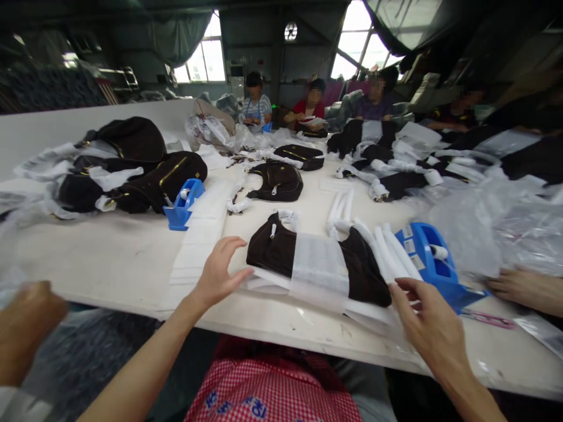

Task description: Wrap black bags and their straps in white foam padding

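Note:
A dark brown bag (275,249) lies flat in front of me on the white table (109,258), with a band of white foam wrap (320,269) across its middle. My left hand (220,269) is open, its fingers spread and resting on the white sheets at the bag's left end. My right hand (424,319) is open too, its fingers at the right end of the bag, beside several rolled white foam strips (387,246).
Blue tape dispensers stand at the right (428,261) and left (182,205). More dark bags (141,176) and clear plastic (505,228) lie around. Other people's hands are at the left edge (26,322) and right edge (523,287). Several people sit across the table.

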Demonstrator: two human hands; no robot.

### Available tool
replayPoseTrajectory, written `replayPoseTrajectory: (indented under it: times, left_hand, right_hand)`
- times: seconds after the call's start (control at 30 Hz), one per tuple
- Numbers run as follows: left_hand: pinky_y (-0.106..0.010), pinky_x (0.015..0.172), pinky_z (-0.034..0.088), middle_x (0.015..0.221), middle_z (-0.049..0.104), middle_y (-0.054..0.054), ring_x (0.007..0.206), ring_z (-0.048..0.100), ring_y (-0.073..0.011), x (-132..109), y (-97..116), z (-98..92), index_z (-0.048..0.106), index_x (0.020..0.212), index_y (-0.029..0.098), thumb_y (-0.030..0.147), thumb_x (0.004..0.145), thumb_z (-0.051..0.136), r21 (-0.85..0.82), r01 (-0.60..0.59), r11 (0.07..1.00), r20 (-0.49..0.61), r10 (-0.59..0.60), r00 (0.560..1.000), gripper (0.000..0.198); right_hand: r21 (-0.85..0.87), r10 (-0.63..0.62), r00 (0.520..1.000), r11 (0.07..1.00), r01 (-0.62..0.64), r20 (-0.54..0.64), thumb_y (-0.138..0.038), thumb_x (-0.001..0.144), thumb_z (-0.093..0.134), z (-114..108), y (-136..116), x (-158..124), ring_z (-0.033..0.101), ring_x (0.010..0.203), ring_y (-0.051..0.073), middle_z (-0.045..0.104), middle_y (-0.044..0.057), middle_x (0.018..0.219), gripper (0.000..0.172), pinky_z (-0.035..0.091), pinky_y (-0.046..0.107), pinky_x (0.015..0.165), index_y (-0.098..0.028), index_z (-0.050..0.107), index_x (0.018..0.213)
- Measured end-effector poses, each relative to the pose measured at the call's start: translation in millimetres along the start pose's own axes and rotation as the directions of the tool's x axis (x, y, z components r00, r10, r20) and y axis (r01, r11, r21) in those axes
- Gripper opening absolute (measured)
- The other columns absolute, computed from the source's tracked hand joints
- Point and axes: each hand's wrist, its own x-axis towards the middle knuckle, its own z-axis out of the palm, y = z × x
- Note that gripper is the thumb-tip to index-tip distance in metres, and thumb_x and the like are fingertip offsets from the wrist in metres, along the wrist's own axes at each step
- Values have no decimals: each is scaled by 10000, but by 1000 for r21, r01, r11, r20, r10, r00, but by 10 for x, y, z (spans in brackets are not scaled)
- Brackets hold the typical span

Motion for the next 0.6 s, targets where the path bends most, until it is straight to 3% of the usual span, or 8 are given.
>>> replayPoseTrajectory:
  times: [0.1,0.17,0.23,0.33,0.43,0.5,0.6]
  left_hand:
    - [-472,1000,434,1300,509,-167,1211,484,-297,-208,70,93,497,1239,178,218,832,637,242,-309,920,32,310,950,432]
    - [-479,993,438,1322,487,-175,1218,478,-296,-295,78,189,502,1203,180,139,835,608,331,-397,856,22,413,910,385]
    - [-479,987,444,1318,479,-180,1215,479,-294,-333,61,266,517,1127,176,112,835,599,364,-419,832,-2,450,893,310]
    - [-450,922,470,1222,538,-165,1130,523,-280,-338,24,293,549,1002,174,125,837,610,435,-412,801,-35,472,881,182]
    - [-355,732,470,904,621,-72,836,566,-205,-358,25,248,589,875,187,130,854,601,527,-407,746,-18,488,872,62]
    - [-320,641,444,783,611,-41,713,538,-177,-398,47,233,611,870,180,152,883,569,518,-389,762,34,436,899,52]
    - [-328,660,481,879,640,-77,766,565,-192,-463,80,286,625,993,144,219,928,519,476,-310,823,77,313,947,146]
  right_hand:
    - [-93,-344,936,937,336,-80,-488,913,501,-175,-62,-250,577,615,141,617,9,732,301,443,260,600,-212,594,837]
    - [-133,-510,858,856,499,-64,-388,911,566,-211,-39,-400,610,664,137,648,11,759,195,460,254,667,-206,610,860]
    - [-198,-605,794,787,584,-63,-323,895,605,-190,17,-497,641,768,167,691,43,846,128,469,284,743,-202,646,899]
    - [-301,-616,785,763,573,-66,-314,901,576,-112,111,-541,641,790,195,715,66,865,162,462,326,745,-218,689,835]
    - [-300,-588,809,771,561,3,-351,916,531,-34,199,-553,649,765,195,734,45,838,239,460,334,739,-242,712,803]
    - [-271,-604,796,759,591,43,-348,920,524,12,258,-585,664,797,201,750,28,891,229,462,342,774,-248,728,893]
    - [-237,-634,773,748,620,24,-292,929,506,66,331,-666,679,861,216,754,26,995,246,461,358,824,-229,713,1048]
